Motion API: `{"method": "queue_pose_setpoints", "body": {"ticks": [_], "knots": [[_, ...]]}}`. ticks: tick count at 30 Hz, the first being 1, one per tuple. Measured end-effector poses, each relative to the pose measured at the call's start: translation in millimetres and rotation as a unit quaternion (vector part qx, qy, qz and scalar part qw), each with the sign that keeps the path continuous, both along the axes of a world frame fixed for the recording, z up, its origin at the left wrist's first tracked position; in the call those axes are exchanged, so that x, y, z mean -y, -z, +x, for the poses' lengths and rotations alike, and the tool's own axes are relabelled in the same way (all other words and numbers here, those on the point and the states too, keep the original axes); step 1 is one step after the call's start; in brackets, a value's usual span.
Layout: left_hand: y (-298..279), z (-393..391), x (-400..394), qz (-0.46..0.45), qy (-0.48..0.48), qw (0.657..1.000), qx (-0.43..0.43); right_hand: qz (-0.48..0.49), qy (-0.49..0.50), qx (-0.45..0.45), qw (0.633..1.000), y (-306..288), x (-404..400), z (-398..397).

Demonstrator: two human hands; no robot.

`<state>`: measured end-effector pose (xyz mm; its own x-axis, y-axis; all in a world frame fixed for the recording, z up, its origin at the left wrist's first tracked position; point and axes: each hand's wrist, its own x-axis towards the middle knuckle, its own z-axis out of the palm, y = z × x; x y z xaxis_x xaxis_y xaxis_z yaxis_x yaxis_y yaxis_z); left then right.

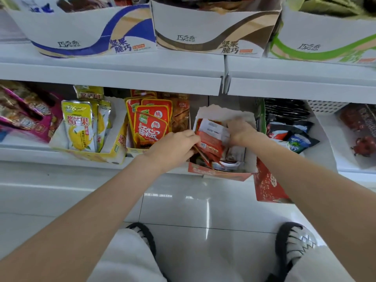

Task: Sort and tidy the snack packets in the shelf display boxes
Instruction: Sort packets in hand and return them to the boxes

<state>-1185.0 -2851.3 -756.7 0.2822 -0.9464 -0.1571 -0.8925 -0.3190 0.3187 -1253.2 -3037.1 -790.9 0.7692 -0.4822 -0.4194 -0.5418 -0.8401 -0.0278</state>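
Note:
A white and red display box (221, 174) stands on the lower shelf, right of centre. Inside it is a stack of red and white snack packets (211, 137), leaning and turned back side out. My left hand (175, 146) grips the left edge of this stack with curled fingers. My right hand (241, 130) holds the stack's right and upper edge from the other side. More packets lie flat at the bottom of the box, partly hidden.
Left of the box stand red papaya-snack packets (149, 127) and a yellow box of mango packets (79, 127). Dark and blue packets (293, 135) lie to the right. A red carton (268, 186) hangs below. Three white display boxes (215, 31) fill the upper shelf.

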Motion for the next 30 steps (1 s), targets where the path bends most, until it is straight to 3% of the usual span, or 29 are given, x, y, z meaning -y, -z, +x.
{"method": "queue_pose_setpoints", "body": {"ticks": [6, 10, 13, 15, 19, 22, 24, 25, 26, 28, 29, 30], "knots": [[4, 0, -1, 0.001, -0.019, 1.0, -0.007, 0.048, 0.048, 0.152, 0.986, -13, -3, -6], [7, -5, 3, -0.008, -0.03, 0.999, 0.044, -0.058, 0.022, 0.208, 0.976, -30, -18, -32], [10, -13, 9, -0.01, -0.012, 0.99, 0.14, -0.104, -0.011, 0.331, 0.938, -47, -29, -66], [13, -21, 14, 0.038, -0.002, 0.985, 0.17, -0.125, 0.005, 0.404, 0.906, -58, -30, -90], [2, -25, 24, 0.14, -0.014, 0.988, 0.064, -0.135, -0.049, 0.458, 0.877, -78, -31, -119], [-28, -25, 22, 0.111, -0.045, 0.993, -0.01, -0.15, -0.1, 0.483, 0.857, -97, -26, -131], [-57, -31, 17, 0.045, -0.09, 0.991, -0.085, -0.176, -0.15, 0.487, 0.842, -116, -24, -139], [-73, -37, 14, 0.002, -0.145, 0.974, -0.175, -0.192, -0.184, 0.481, 0.835, -126, -24, -143], [-92, -44, 12, -0.04, -0.211, 0.93, -0.297, -0.205, -0.219, 0.473, 0.828, -136, -25, -148], [-127, -58, 6, -0.086, -0.295, 0.795, -0.523, -0.225, -0.281, 0.455, 0.814, -158, -31, -158], [-138, -64, 2, -0.097, -0.294, 0.752, -0.582, -0.23, -0.305, 0.448, 0.809, -169, -35, -163], [-145, -69, -4, -0.112, -0.288, 0.733, -0.606, -0.232, -0.323, 0.442, 0.804, -179, -39, -168]]}}
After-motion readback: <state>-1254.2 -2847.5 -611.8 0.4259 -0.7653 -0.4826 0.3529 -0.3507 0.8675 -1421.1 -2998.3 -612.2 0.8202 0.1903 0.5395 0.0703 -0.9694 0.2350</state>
